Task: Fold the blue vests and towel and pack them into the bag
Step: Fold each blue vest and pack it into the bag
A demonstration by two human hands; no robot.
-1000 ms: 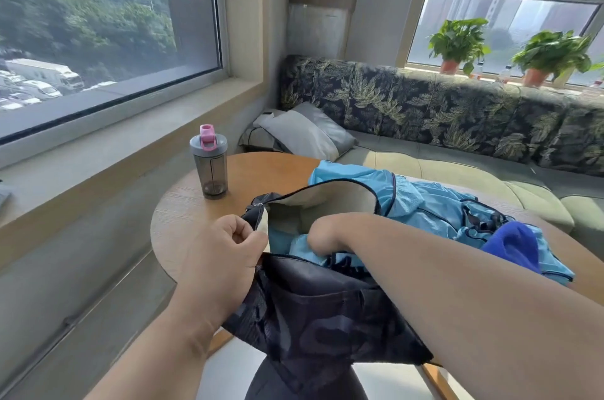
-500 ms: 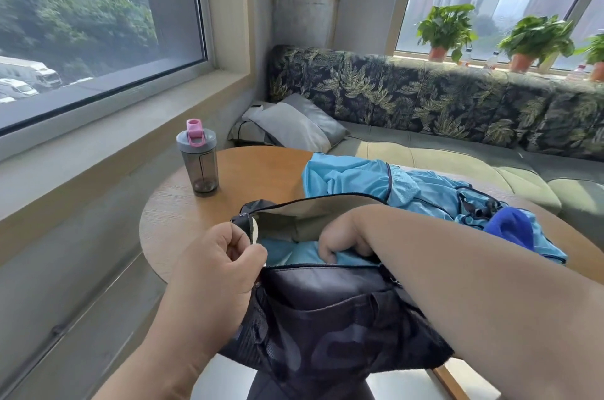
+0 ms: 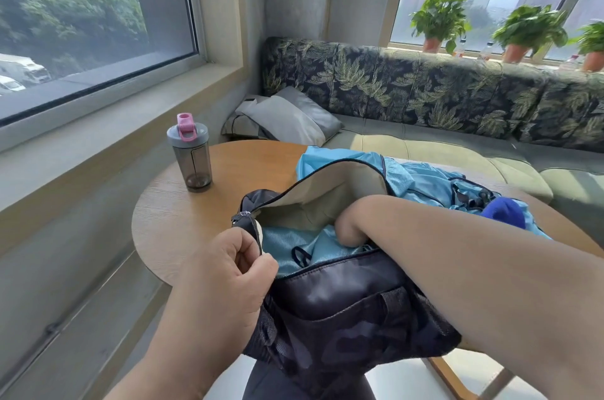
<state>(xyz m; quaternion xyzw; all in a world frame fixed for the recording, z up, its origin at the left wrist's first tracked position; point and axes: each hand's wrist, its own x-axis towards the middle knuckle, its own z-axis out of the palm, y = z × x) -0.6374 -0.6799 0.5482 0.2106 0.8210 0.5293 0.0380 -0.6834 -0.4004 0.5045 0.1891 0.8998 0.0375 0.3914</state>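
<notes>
A: Bag [image 3: 346, 308], head view: dark camo duffel, hanging half off the near edge of the round tabletop [image 3: 196, 220], zip mouth open, pale lining showing.

B: Hands?

A: Left hand [image 3: 225, 272] pinches the near-left corner of the bag opening by the zip end, fingers curled on the fabric, holding the mouth open. Right hand [image 3: 351, 229] is down inside the bag, on a light blue vest [image 3: 294, 246] already in there. Fingers are hidden below the rim, so I cannot tell if it grips or just presses.

B: What's left outside?

A: More light blue vests [image 3: 421, 180] heaped on the tabletop just behind the bag, not neatly folded as far as I can see. A dark blue piece [image 3: 503, 211] at the right of the heap, partly behind the forearm; probably the towel, can't confirm.

B: Handling?

A: Vests look thin, mesh-like, light, slick; they'll likely slump and unfold, so take them flat under the fold or by both edges, not one corner. Bag is soft-sided and sags, so its rim needs holding up near the zip while loading. Judgement: packing partly done.

B: Other stuff?

A: Shaker bottle [image 3: 191, 154] with pink cap upright on the tabletop's far left, well apart from the bag. Sofa [image 3: 425, 95] with grey cushion [image 3: 287, 118] behind.
</notes>
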